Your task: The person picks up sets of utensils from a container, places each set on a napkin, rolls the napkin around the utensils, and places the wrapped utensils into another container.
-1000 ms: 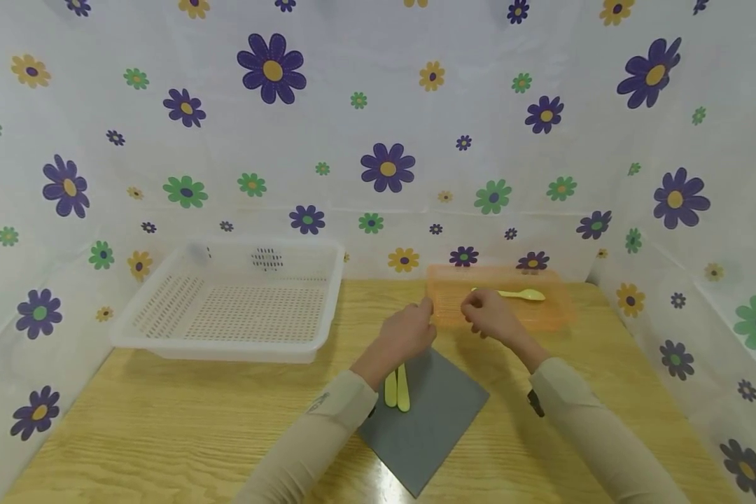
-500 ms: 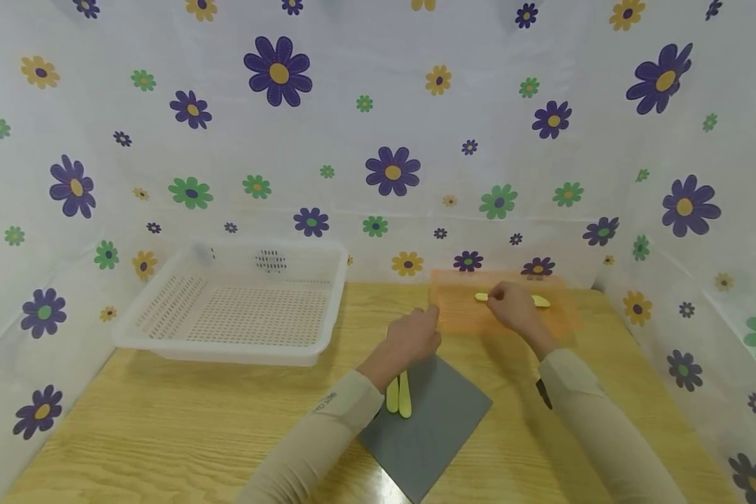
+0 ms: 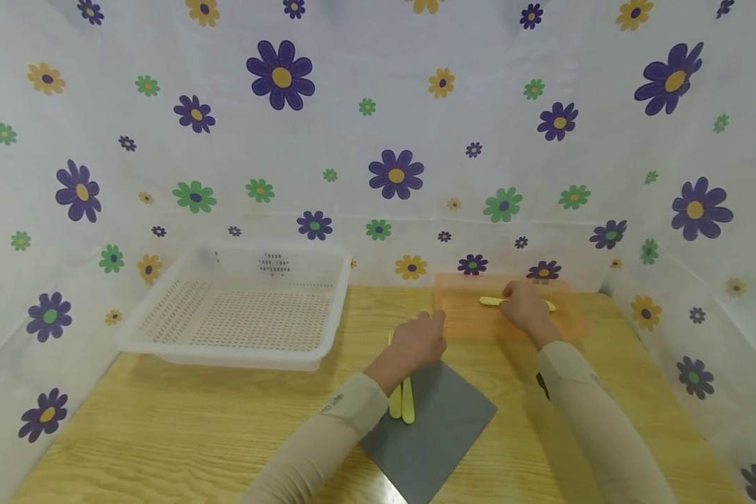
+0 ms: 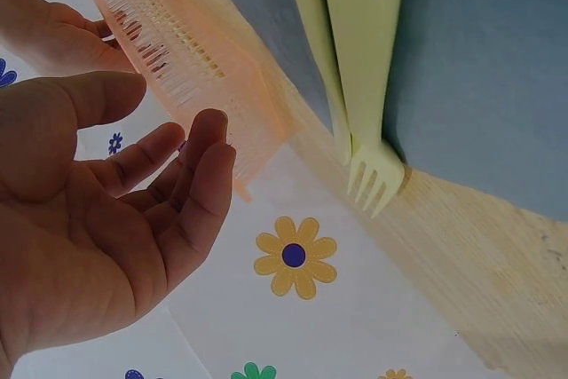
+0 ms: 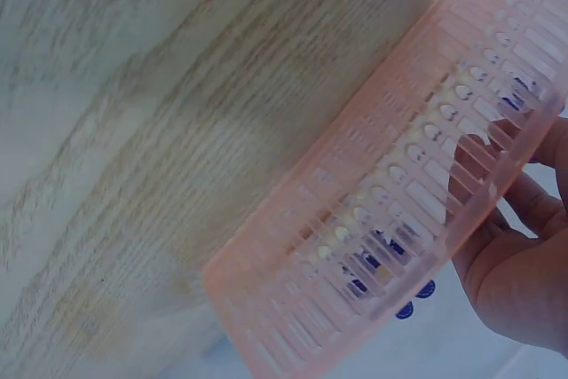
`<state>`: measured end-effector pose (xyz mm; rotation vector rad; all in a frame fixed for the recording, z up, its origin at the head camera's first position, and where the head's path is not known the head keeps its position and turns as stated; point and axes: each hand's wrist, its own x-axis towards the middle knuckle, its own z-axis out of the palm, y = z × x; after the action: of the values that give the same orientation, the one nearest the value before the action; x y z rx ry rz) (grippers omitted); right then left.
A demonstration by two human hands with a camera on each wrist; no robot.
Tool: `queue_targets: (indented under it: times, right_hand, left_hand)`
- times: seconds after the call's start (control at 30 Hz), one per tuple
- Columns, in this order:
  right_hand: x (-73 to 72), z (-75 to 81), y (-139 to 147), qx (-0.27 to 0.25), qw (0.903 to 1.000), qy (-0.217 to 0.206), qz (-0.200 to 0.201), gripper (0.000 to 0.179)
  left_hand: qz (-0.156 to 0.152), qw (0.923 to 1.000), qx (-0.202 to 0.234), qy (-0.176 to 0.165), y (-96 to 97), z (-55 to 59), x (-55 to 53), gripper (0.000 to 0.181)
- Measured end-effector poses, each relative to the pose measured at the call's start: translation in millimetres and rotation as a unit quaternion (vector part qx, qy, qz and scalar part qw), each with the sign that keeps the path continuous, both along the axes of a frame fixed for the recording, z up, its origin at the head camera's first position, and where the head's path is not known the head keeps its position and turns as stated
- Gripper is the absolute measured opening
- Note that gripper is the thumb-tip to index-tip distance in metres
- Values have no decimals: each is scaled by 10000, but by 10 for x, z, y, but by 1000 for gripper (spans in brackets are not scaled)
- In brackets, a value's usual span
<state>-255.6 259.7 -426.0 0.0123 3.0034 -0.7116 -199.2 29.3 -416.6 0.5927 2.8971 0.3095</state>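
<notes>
A pale yellow spoon (image 3: 493, 301) lies in the orange slotted basket (image 3: 466, 322) at the back right. My right hand (image 3: 526, 311) reaches in from above and pinches the spoon mid-length, covering part of it. In the right wrist view, that hand (image 5: 519, 268) is partly seen through the basket's slots. My left hand (image 3: 418, 343) has its fingertips at the basket's left end. Its fingers are loosely bent and the thumb stands apart in the left wrist view. Below it, a yellow fork (image 4: 373, 86) and another yellow utensil (image 4: 311, 15) lie on the grey mat (image 3: 447, 420).
To the left on the wooden table (image 3: 195, 427) stands a large white perforated basket (image 3: 239, 353). A white sheet with printed flowers (image 3: 327, 140) encloses the back and both sides. The grey mat lies at an angle near the front.
My right hand has moved right along the spoon, from its handle end to its middle. The left hand stays at the orange basket's left end. The whole view has shifted slightly.
</notes>
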Motion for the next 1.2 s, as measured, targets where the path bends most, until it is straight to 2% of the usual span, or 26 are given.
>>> queue_targets:
  times: [0.27,0.6,0.87,1.07,1.2]
  right_hand:
    - [-36,-51,49,-17,10000,-88,-2,39]
    - [-99,-91,66,2,9999,-148,-1,43]
    - [-132,-96,67,-12,9991,-421,-42,48]
    - [-160,-166,67,-11,9984,-557,-90,48]
    - [-183,-206,57,-12,9980,-608,-143,48]
  left_hand:
    - [-84,9997,-233,-18,32,-44,-13,24]
    - [-152,9997,-190,8,44,-57,-21,23]
    - [-105,9997,-175,134,65,-43,-54,23]
    - [15,9998,-79,197,103,-72,-87,40]
    - [49,9998,-1,212,119,-100,-109,39]
